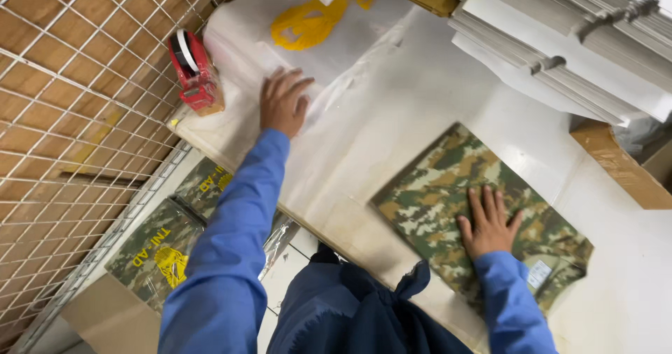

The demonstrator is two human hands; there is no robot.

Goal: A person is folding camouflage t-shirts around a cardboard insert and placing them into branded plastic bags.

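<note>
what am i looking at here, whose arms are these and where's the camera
The single picture comes from a camera worn on a person's head, looking down at their own blue-sleeved arms. The left hand lies flat on a clear plastic bag with a yellow print. The right hand presses flat on a folded camouflage cloth garment. Both lie on a white table. Neither hand grips anything. A red tape dispenser sits near the table's edge, beside the left hand.

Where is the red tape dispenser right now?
In the head view, the red tape dispenser sits at the table's left edge beside the wire mesh panel, just left of the left hand.
</note>
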